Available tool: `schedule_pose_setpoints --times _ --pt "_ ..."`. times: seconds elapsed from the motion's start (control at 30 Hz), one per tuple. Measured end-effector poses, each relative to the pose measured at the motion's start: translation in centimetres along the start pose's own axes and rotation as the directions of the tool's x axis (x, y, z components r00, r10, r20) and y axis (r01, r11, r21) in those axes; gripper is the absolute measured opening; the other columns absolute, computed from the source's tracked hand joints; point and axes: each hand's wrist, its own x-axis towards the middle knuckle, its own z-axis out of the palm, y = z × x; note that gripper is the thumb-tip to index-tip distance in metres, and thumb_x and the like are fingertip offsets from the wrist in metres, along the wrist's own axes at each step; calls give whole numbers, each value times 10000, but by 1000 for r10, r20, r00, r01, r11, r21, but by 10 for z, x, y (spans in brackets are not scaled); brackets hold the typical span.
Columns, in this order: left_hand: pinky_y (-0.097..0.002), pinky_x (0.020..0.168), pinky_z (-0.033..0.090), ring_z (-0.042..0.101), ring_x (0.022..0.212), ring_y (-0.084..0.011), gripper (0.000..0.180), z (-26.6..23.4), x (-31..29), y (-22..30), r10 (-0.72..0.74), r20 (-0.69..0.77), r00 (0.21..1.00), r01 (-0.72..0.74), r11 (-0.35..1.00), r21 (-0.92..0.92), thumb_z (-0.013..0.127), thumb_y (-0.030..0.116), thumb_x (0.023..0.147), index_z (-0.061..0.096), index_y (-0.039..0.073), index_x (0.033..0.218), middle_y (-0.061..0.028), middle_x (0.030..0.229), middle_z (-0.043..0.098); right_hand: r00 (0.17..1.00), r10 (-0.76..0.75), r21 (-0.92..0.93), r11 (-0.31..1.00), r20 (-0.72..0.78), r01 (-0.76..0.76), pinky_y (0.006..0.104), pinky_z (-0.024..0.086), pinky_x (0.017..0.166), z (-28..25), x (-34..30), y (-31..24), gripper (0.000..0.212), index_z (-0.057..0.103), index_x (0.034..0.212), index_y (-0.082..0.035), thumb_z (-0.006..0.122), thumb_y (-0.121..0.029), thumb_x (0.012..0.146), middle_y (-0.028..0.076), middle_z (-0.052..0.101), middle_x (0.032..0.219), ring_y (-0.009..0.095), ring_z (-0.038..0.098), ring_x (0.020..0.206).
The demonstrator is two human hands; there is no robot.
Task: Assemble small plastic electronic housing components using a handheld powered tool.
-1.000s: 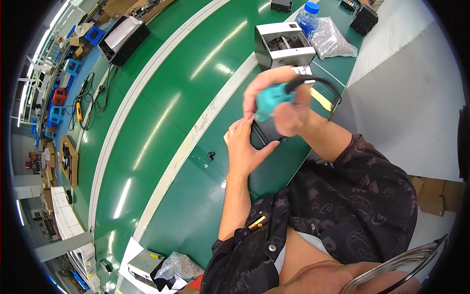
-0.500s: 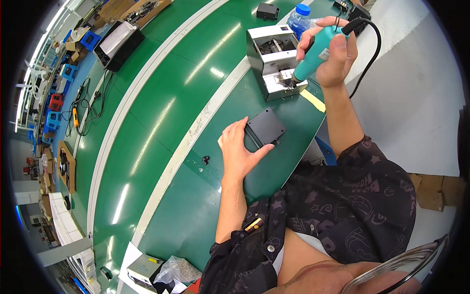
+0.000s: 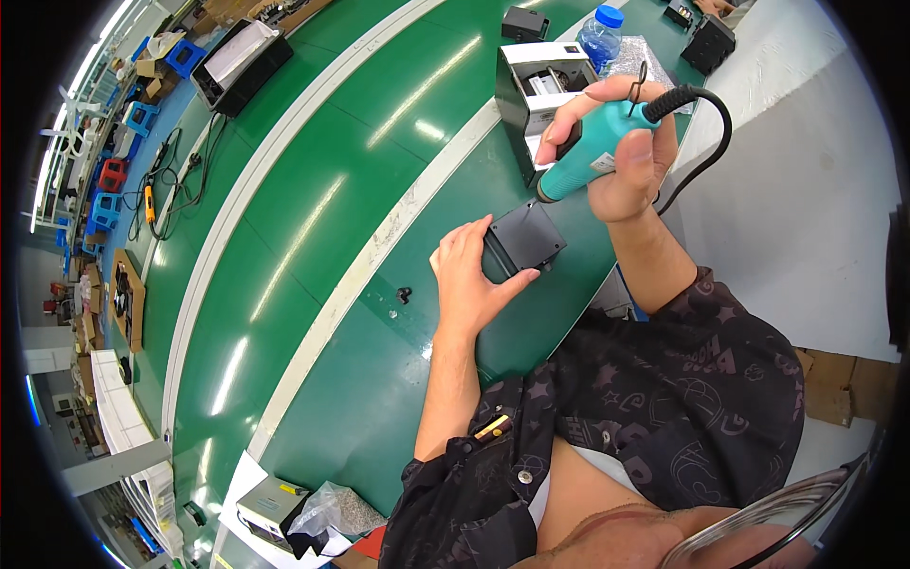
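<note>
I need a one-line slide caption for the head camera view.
Left hand holds a black box on a green table; right hand grips a teal corded tool.

The right hand point(image 3: 633, 173) grips a teal corded screwdriver point(image 3: 586, 156), its tip near a black box point(image 3: 531, 237), which the left hand point(image 3: 466, 284) holds by its edges on the green table point(image 3: 355, 379).

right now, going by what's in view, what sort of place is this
Probably an assembly workshop or factory floor: the right hand grips a corded teal power tool, the left hand holds a flat dark part, and both work over a long green bench.
</note>
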Motion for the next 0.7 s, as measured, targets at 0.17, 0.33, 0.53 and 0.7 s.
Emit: schedule_pose_setpoints --times 0.17,0.33,0.53,0.7 --pt "-441 1120 339 540 1254 -301 880 -1 2 2 -11 4 1000 11 1000 -3 948 339 628 605 63 1389 -110 1331 654 1000 1 21 1000 19 -2 301 527 508 5 0 8 394 504 1279 -42 481 -386 1088 166 681 823 231 640 559" --pt "-442 1115 343 543 1247 -302 877 -1 6 0 -13 7 1000 14 1000 -8 942 351 632 605 63 1388 -110 1321 659 997 68 10 998 48 -68 302 522 501 6 -5 19 401 504 1258 -36 517 -392 1074 168 676 818 217 616 553" --pt "-446 1087 369 564 1220 -310 869 -5 3 -1 86 -35 996 -85 996 30 931 380 649 604 61 1388 -122 1303 662 999 37 104 994 -14 -35 308 500 482 17 -17 31 388 507 1217 -27 581 -362 1038 162 664 806 202 582 543" --pt "-453 1080 372 576 1204 -315 873 -4 -3 -1 65 -11 998 -65 998 20 932 396 656 603 59 1390 -127 1300 662 997 34 135 990 68 -43 297 503 507 18 -19 28 333 521 1244 3 571 -232 1012 142 658 795 195 596 563"
